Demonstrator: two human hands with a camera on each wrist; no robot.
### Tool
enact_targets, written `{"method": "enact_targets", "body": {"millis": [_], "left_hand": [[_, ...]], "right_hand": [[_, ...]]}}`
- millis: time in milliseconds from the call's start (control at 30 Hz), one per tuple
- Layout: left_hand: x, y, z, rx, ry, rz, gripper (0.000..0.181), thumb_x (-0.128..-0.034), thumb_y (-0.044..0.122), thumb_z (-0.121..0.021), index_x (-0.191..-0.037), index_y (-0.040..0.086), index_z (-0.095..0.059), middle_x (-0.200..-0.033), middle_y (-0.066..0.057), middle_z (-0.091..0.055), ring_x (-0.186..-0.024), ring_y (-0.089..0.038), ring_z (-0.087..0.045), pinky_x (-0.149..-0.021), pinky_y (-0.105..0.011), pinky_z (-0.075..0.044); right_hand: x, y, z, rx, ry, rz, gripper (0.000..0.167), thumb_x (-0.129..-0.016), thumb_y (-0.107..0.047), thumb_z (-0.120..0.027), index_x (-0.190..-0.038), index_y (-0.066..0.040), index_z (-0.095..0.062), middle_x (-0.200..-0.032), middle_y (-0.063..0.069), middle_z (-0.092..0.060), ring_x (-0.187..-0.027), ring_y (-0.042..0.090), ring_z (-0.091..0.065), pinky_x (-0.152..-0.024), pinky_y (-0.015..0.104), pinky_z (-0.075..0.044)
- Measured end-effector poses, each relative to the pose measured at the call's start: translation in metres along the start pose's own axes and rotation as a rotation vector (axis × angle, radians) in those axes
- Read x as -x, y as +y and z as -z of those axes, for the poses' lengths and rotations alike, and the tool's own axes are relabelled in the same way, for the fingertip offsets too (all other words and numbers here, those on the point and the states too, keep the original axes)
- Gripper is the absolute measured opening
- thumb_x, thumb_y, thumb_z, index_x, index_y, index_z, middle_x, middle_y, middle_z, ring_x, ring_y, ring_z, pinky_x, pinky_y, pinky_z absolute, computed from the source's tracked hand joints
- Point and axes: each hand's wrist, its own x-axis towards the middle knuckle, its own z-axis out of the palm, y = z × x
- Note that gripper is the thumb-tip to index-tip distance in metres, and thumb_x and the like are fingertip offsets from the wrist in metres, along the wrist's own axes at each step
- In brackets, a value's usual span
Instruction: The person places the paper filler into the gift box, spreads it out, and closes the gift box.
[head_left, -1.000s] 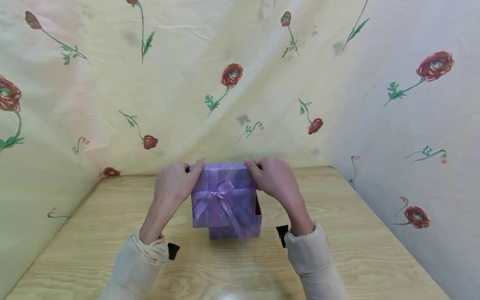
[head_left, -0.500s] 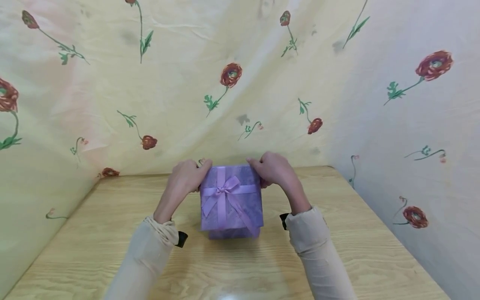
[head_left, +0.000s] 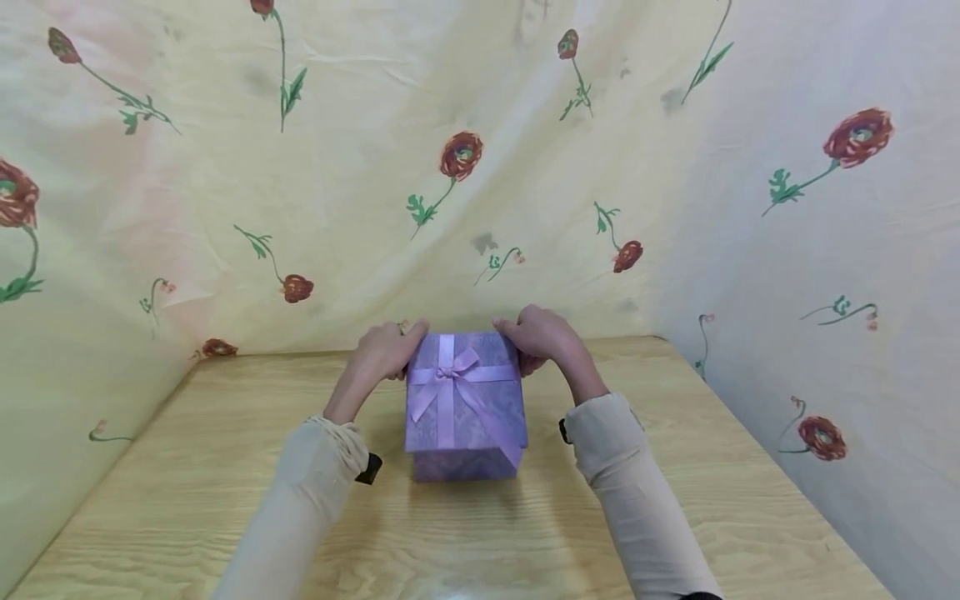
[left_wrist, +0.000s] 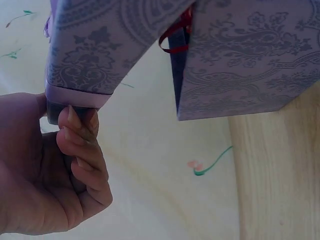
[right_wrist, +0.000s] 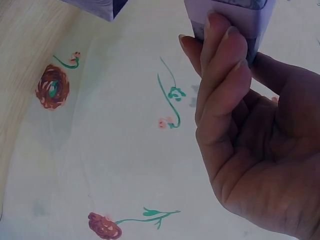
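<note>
A purple patterned gift-box lid (head_left: 487, 408) with a lilac ribbon bow (head_left: 448, 372) slants over its box base (head_left: 465, 465), which stands on the table. My left hand (head_left: 382, 348) pinches the lid's far left corner between thumb and fingers. At the far right corner my right hand (head_left: 542, 335) grips it the same way. In the left wrist view, a gap separates the raised lid side (left_wrist: 90, 55) from the base (left_wrist: 240, 60), and a red ribbon (left_wrist: 175, 47) shows there. The right wrist view has my curled fingers (right_wrist: 222, 70) on the lid's edge. Most of the base's inside is hidden.
The wooden table (head_left: 247, 467) extends to both sides and in front of the box. Flower-printed cloth (head_left: 360, 167) hangs behind it and along both sides. Black straps (head_left: 369, 469) show at the sleeve cuffs.
The lid has shifted right and now sits squarely above the base, covering the opening that showed at the right. My left hand moved right with it; the right hand shifted only slightly.
</note>
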Motion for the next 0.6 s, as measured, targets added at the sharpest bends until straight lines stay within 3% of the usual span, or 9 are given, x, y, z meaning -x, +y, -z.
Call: {"method": "enact_targets", "body": {"millis": [367, 600], "left_hand": [[-0.01, -0.01, -0.014, 0.021, 0.002, -0.029, 0.068, -0.1037, 0.055, -0.038, -0.059, 0.009, -0.06, -0.051, -0.006, -0.058, -0.05, -0.019, -0.049, -0.05, -0.031, -0.037], [-0.017, -0.019, -0.022, 0.041, -0.017, -0.003, 0.07, -0.1056, 0.059, -0.038, -0.06, 0.01, -0.057, -0.052, -0.002, -0.054, -0.05, -0.016, -0.046, -0.05, -0.029, -0.036]], "right_hand": [[-0.019, 0.016, -0.006, -0.094, -0.107, -0.019, 0.062, -0.11, -0.031, -0.046, -0.062, 0.002, -0.066, -0.054, 0.011, -0.066, -0.047, 0.016, -0.064, -0.047, 0.026, -0.053], [-0.029, 0.022, -0.018, -0.086, -0.069, -0.035, 0.061, -0.11, -0.031, -0.049, -0.059, -0.001, -0.063, -0.05, 0.009, -0.062, -0.044, 0.017, -0.062, -0.043, 0.027, -0.051]]}}
